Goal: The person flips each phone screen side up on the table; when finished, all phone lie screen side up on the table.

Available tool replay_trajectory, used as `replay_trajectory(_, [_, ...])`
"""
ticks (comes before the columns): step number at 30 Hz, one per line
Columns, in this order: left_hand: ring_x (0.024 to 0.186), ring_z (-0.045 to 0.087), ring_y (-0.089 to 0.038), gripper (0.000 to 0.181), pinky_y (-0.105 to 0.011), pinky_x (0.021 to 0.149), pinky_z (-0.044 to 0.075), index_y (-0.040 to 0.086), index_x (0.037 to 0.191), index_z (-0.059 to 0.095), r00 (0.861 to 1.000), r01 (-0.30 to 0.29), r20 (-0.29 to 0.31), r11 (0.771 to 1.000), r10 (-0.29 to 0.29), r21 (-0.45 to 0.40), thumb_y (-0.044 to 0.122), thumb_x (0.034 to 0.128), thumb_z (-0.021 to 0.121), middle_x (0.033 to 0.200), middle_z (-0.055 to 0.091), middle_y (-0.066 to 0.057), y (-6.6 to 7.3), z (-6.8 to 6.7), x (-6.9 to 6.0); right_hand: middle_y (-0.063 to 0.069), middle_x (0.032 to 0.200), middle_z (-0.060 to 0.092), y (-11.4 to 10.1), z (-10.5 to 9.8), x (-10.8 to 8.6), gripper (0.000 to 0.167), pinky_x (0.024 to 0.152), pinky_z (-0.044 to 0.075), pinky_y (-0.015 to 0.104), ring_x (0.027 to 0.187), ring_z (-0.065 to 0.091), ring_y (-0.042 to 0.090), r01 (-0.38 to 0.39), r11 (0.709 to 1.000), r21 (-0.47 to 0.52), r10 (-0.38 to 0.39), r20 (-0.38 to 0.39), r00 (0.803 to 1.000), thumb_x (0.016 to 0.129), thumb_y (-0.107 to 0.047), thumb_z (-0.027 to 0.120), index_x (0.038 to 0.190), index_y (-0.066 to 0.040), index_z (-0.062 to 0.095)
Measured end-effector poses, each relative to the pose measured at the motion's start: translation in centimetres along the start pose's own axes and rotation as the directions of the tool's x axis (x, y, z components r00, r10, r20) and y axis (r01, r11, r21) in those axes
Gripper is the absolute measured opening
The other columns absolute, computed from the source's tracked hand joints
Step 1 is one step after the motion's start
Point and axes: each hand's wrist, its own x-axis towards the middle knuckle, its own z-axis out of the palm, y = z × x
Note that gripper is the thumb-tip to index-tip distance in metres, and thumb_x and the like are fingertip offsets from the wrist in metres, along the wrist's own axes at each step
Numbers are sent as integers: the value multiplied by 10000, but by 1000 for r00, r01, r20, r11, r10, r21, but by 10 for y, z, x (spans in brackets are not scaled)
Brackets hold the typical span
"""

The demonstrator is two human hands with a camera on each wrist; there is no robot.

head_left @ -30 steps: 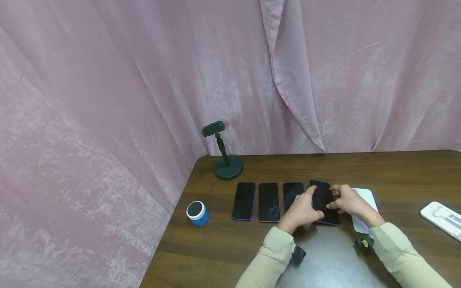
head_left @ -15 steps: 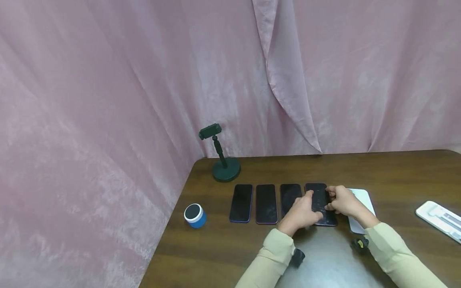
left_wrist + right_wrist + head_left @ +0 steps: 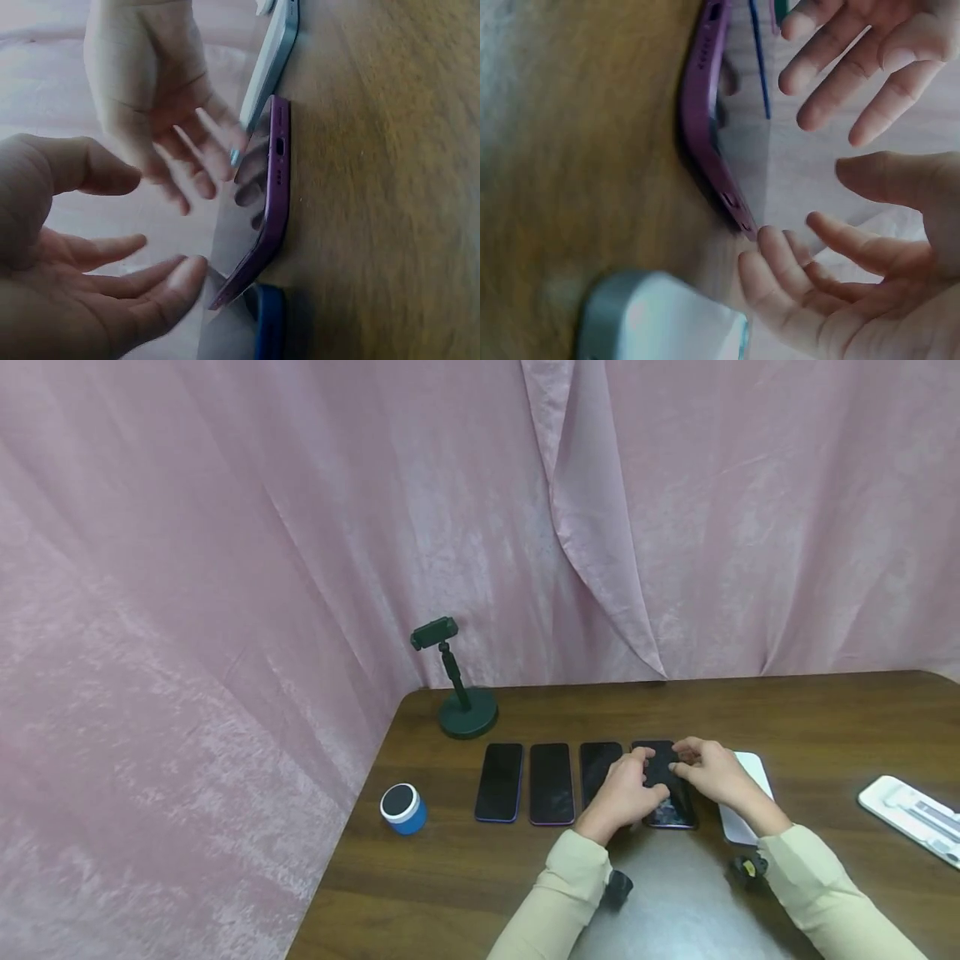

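A dark-screened smartphone with a purple frame [image 3: 670,810] lies flat on the table, at the right end of a row of similar phones. Over its left side is my left hand [image 3: 624,795], thumb and fingers spread and lifted off it. My right hand [image 3: 717,772] hovers over the phone's right side, its fingers loosely bent. Both wrist views show nothing held: the left hand [image 3: 90,307] and right hand [image 3: 877,277] face each other above the purple phone [image 3: 279,180]. One right fingertip comes very close to its edge; contact there I cannot tell.
To the left lie three more phones: a blue-edged one [image 3: 498,783], another [image 3: 551,785] and one partly hidden [image 3: 597,768]. A white phone [image 3: 738,825] sits beneath the right wrist. Also present are a green stand [image 3: 468,713], a blue-and-white jar [image 3: 404,810] and a white case [image 3: 911,818].
Earlier, both hands touched the purple phone's sides, and it shifted into straighter alignment with the row. Now the fingers have come up off it. The head view has shifted slightly.
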Motion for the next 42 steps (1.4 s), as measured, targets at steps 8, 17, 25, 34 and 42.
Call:
replay_trajectory(8, [1075,587,-81,531,-215,862,481,119,1388,540,991,-132,3,987,133,-96,153,886,710,1253,599,2,0,5,5,341,1169,632,1,-17,-3,337,779,559,517,1002,650,459,60,995,81,-54,-81,995,987,-93,621,1225,143,587])
replay_trajectory(17, [1132,555,-80,655,-179,875,452,117,1444,485,979,-178,103,984,176,13,220,866,775,1301,554,-25,14,15,7,327,1194,634,6,-33,-6,323,868,520,527,1083,623,487,117,990,78,-104,-150,983,1002,-87,605,1246,124,589])
replay_trajectory(25, [1062,511,-27,754,-134,866,414,110,1465,463,968,-214,158,968,193,128,239,821,835,1294,550,-3,31,27,12,356,1218,603,20,-43,-14,344,870,493,576,1112,589,530,66,996,66,-53,-181,982,1004,-70,591,1278,135,555])
replay_trajectory(34, [1083,492,-19,825,-113,841,387,161,1482,443,964,-210,200,961,173,181,261,780,866,1262,507,29,44,45,14,393,1267,551,41,-53,-18,407,856,502,544,1146,549,564,7,997,80,5,-155,988,1012,-84,590,1328,155,496])
replay_trajectory(42, [1113,483,-39,856,-156,790,432,241,1486,442,965,-164,244,954,101,253,274,762,898,1292,484,30,51,59,11,427,1260,528,66,-57,-21,430,835,512,606,1100,558,577,-36,999,-20,34,-100,994,963,-44,605,1305,188,481])
